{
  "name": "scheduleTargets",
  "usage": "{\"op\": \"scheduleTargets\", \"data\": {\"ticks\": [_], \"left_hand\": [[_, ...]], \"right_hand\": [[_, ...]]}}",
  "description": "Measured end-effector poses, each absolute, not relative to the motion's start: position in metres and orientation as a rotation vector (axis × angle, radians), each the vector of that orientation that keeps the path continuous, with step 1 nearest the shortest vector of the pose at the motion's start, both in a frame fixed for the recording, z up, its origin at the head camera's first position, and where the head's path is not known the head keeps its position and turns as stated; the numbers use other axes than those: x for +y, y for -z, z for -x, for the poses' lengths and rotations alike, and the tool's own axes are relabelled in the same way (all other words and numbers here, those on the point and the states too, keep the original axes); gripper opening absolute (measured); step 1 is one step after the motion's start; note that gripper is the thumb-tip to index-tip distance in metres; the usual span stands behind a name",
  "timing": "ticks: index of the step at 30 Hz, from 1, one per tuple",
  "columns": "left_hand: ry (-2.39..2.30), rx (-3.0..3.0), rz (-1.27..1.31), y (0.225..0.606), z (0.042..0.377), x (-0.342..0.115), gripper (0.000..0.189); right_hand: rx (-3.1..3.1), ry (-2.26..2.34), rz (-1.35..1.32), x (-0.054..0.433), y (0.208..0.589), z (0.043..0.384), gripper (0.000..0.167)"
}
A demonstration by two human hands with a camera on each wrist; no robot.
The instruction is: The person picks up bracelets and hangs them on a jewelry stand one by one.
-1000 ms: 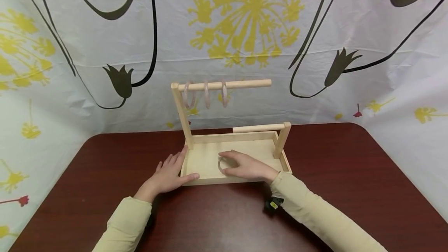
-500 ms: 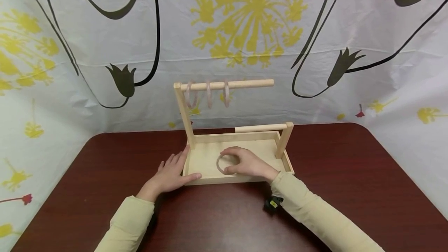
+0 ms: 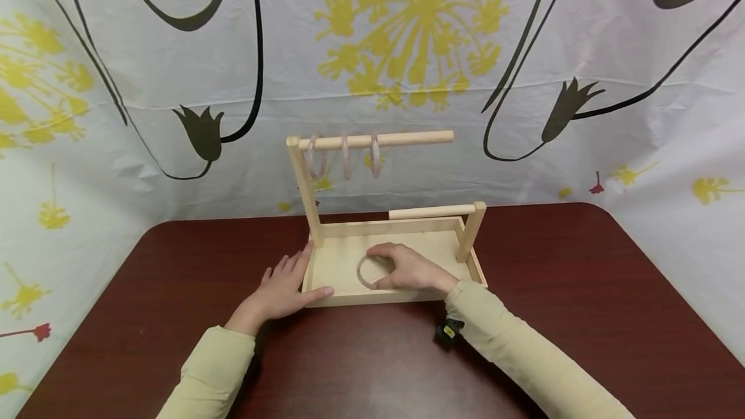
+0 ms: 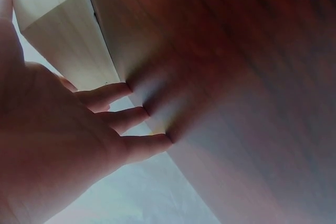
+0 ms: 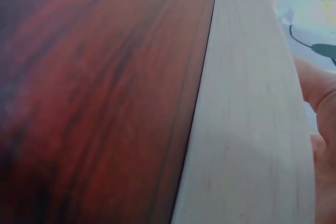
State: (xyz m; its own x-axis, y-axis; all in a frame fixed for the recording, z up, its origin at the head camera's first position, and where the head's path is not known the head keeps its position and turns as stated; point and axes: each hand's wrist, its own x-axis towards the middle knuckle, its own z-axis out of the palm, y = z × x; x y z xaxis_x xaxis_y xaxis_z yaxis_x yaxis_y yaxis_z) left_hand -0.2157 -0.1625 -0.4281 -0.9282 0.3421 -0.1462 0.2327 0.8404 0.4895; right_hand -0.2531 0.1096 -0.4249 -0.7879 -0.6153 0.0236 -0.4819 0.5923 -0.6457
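Note:
In the head view my right hand point(image 3: 410, 270) holds a pale bangle point(image 3: 359, 271) between thumb and fingers, low over the floor of a wooden tray stand point(image 3: 332, 267). The bangle's right part is hidden by the hand. My left hand point(image 3: 279, 293) rests at the tray's front left corner, thumb along the front wall. In the left wrist view its other fingers point(image 4: 144, 148) reach out straight, tips at the tabletop beside the tray. The right wrist view mostly shows the tray's front wall point(image 5: 247, 108), with part of the right hand point(image 5: 328, 114) behind it.
Several pale pinkish bangles point(image 3: 346, 157) hang on the stand's tall upper bar point(image 3: 416, 138). A shorter bar point(image 3: 431, 212) juts left from the low right post point(image 3: 471, 235). The dark red table point(image 3: 541, 277) surrounds the tray, with a patterned curtain point(image 3: 419, 173) behind.
The right hand has shifted slightly left with the bangle, and more of the ring now shows. The left hand has stayed in place at the tray corner.

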Motion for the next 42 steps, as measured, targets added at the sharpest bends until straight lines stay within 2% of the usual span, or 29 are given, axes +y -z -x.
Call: {"op": "scheduleTargets", "data": {"ticks": [13,22,36,42], "left_hand": [[-0.694,2.797,-0.445,0.428,0.217,-0.162,0.101],[-0.697,2.792,-0.452,0.425,0.216,-0.162,0.101],[-0.705,2.79,-0.46,0.427,0.216,-0.163,0.101],[-0.697,2.791,-0.459,0.428,0.216,-0.163,0.101]], "right_hand": [[2.7,0.865,0.798,0.104,0.425,0.252,0.061],[2.768,0.816,0.839,0.099,0.428,0.252,0.061],[2.707,1.052,0.841,0.098,0.432,0.253,0.065],[2.699,1.175,0.888,0.099,0.43,0.249,0.061]]}}
